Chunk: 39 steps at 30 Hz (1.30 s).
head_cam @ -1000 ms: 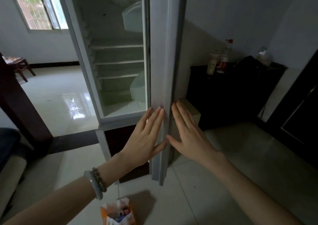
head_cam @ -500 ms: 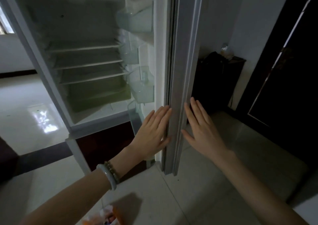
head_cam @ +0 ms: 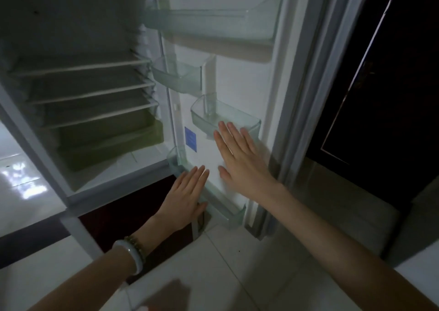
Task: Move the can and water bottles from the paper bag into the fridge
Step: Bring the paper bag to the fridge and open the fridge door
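I see the fridge (head_cam: 83, 92) upright, its open cavity facing me, above and left of my left hand (head_cam: 187, 192). That hand is flat with fingers straight and together, beside the lowest door bin (head_cam: 223, 206). My right hand (head_cam: 240, 158), fingers straight and slightly spread, lies over the open door (head_cam: 237, 77), with its fingertips at a clear bin (head_cam: 225, 116); I cannot tell whether it touches.

The fridge (head_cam: 78, 92) stands left with shelves (head_cam: 83, 92) inside; its open door (head_cam: 237, 77) stands right, bins (head_cam: 223, 118) on its inner face.
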Each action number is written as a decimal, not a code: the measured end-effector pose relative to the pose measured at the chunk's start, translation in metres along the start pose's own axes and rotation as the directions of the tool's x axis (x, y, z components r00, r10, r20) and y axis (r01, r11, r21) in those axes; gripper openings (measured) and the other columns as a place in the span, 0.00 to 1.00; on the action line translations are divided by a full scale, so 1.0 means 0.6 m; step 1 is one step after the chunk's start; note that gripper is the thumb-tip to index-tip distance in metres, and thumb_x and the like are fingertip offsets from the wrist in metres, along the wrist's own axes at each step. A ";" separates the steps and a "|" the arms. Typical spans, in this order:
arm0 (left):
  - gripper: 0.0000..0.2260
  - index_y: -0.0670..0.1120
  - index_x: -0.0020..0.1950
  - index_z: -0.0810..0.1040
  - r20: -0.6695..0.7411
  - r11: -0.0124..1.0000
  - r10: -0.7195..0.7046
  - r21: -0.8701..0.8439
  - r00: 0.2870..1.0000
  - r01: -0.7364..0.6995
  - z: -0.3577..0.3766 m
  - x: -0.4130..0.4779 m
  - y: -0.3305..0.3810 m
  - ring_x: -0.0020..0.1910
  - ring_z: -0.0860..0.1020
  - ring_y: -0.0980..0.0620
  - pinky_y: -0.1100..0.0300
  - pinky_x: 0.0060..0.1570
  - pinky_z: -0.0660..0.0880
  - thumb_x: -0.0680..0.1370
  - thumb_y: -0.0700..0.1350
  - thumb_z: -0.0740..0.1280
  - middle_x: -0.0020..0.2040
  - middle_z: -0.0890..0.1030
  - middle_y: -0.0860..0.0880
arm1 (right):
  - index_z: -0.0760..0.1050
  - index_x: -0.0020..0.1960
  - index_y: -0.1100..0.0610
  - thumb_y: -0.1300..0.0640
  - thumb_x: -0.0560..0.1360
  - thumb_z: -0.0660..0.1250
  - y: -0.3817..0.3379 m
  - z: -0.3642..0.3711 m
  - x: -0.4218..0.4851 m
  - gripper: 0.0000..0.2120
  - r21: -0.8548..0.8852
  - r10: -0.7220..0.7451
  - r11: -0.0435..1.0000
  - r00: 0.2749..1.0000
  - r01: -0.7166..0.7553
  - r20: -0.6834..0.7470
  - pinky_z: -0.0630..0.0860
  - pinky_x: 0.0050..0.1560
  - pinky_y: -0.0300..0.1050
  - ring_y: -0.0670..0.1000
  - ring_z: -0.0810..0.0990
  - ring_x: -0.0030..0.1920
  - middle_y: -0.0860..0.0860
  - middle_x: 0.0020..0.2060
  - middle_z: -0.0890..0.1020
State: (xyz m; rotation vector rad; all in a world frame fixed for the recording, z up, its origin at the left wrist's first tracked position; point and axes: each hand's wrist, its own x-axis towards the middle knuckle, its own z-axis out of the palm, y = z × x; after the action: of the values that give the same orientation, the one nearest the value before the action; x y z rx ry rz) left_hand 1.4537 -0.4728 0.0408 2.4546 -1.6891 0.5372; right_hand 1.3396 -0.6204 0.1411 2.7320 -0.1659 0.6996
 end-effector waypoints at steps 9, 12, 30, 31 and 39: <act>0.32 0.43 0.76 0.52 0.037 0.996 0.093 0.001 0.995 -0.093 0.059 0.076 -0.043 0.73 0.58 0.44 0.46 0.71 0.55 0.76 0.58 0.55 0.75 0.60 0.43 | 0.52 0.74 0.64 0.52 0.74 0.63 0.056 0.040 0.016 0.35 -0.200 0.104 0.975 0.994 -0.097 0.021 0.41 0.73 0.58 0.56 0.52 0.75 0.59 0.74 0.57; 0.32 0.43 0.75 0.53 0.064 0.994 0.105 -0.022 0.992 -0.104 0.078 0.109 -0.051 0.73 0.60 0.45 0.46 0.70 0.58 0.76 0.57 0.54 0.74 0.61 0.44 | 0.53 0.74 0.63 0.54 0.72 0.65 0.088 0.048 0.014 0.36 -0.200 0.142 0.971 0.989 -0.131 0.040 0.43 0.73 0.59 0.56 0.53 0.75 0.59 0.75 0.57; 0.35 0.42 0.75 0.51 0.148 0.996 0.033 -0.091 0.988 -0.019 0.172 0.308 -0.036 0.73 0.57 0.41 0.45 0.70 0.54 0.76 0.54 0.64 0.75 0.57 0.41 | 0.46 0.75 0.61 0.60 0.73 0.62 0.343 0.147 0.075 0.37 0.005 0.320 0.947 0.939 -0.323 0.124 0.37 0.72 0.56 0.58 0.46 0.75 0.58 0.76 0.51; 0.34 0.42 0.75 0.49 0.156 0.996 0.027 -0.088 0.987 -0.014 0.176 0.318 -0.033 0.74 0.55 0.42 0.46 0.71 0.52 0.77 0.54 0.63 0.75 0.55 0.42 | 0.46 0.75 0.61 0.60 0.72 0.62 0.356 0.154 0.081 0.37 0.009 0.322 0.946 0.938 -0.325 0.128 0.37 0.72 0.57 0.58 0.46 0.75 0.58 0.76 0.51; 0.37 0.40 0.71 0.65 0.234 1.000 0.022 0.006 0.972 -0.024 0.233 0.364 -0.015 0.65 0.72 0.42 0.44 0.61 0.69 0.68 0.57 0.71 0.68 0.71 0.41 | 0.44 0.75 0.61 0.61 0.72 0.62 0.429 0.199 0.118 0.38 0.073 0.310 0.943 0.938 -0.324 0.156 0.39 0.74 0.57 0.57 0.45 0.76 0.58 0.76 0.50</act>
State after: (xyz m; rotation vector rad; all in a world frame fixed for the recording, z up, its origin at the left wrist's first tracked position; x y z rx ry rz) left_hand 1.5623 -0.7026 -0.0120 2.5954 -1.8024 0.2663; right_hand 1.4066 -0.9052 0.1466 2.8817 -0.6346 0.6052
